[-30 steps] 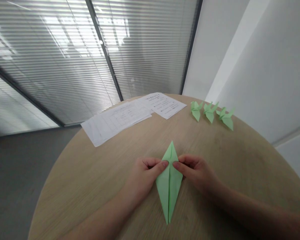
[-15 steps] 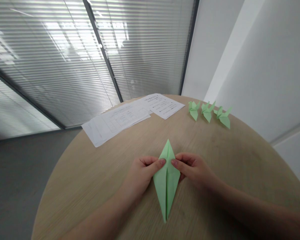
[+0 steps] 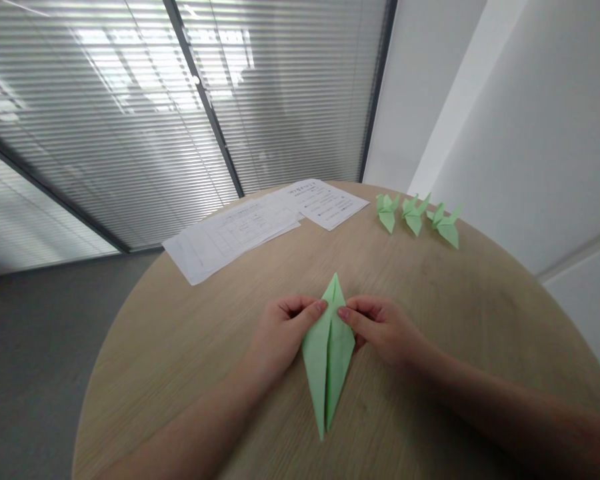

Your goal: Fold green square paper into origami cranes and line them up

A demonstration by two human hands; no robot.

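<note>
L hand [image 3: 277, 335] & R hand [image 3: 389, 328] are facing each other, both pinching betw. thumb & bent fingers [image 3: 293, 305]; L forearm [image 3: 195, 419] & R forearm [image 3: 500, 405] are slanting inward.

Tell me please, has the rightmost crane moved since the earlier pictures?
No. Against the far edge of the table, the rightmost crane keeps its place beside the middle crane; only the camera view has shifted slightly.

The pale green origami paper [image 3: 316, 353], folded into a slender kite, points its longer, slit end nearward over the tabletop [image 3: 180, 353].
</note>
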